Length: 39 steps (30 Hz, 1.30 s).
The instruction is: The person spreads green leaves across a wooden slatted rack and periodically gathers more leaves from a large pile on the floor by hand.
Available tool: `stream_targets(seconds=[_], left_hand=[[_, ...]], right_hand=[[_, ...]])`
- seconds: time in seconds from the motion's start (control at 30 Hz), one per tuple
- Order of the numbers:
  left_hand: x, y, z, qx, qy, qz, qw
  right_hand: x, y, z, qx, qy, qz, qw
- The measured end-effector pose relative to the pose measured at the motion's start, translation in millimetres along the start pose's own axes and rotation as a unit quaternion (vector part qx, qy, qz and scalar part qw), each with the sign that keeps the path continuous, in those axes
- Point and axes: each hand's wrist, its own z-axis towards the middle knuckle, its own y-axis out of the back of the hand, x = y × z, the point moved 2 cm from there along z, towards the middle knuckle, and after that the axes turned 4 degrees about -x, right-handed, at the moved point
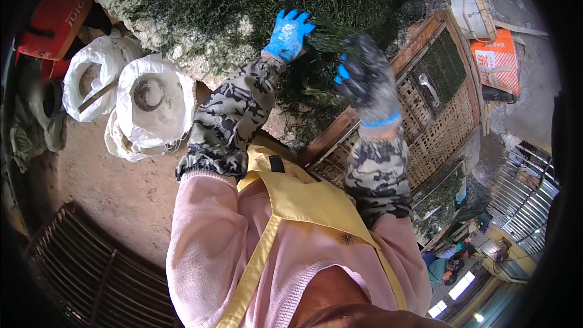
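Observation:
My left hand (287, 35), in a blue coated work glove, has its fingers spread and lies against a heap of dark green, stringy plant matter (214, 4). Opposite it, my right hand (371, 73) wears a grey and black glove with blue fingertips and is blurred. The right fingers curl over the heap's near side. Loose green strands (334, 36) blur between the two hands; whether the right fingers grip any is unclear. Pale, crumbly patches (227, 41) show along the heap's edge.
Two white-lined containers (186, 95) stand on the left, near a red bag (52, 23). A wood-framed woven screen (437, 146) slants at right, bearing a white-handled object (429, 86). Beyond are a white bucket (471, 13) and an orange printed bag (496, 64). A slatted rack (100, 273) sits lower left.

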Motion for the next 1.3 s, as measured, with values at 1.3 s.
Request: stream_targets(seconds=[1.3], left_hand=[[-37, 156, 90, 0.450, -0.022, -0.014, 0.893]], right_hand=[[265, -3, -137, -0.026, 0.315, -0.278, 0.907]])
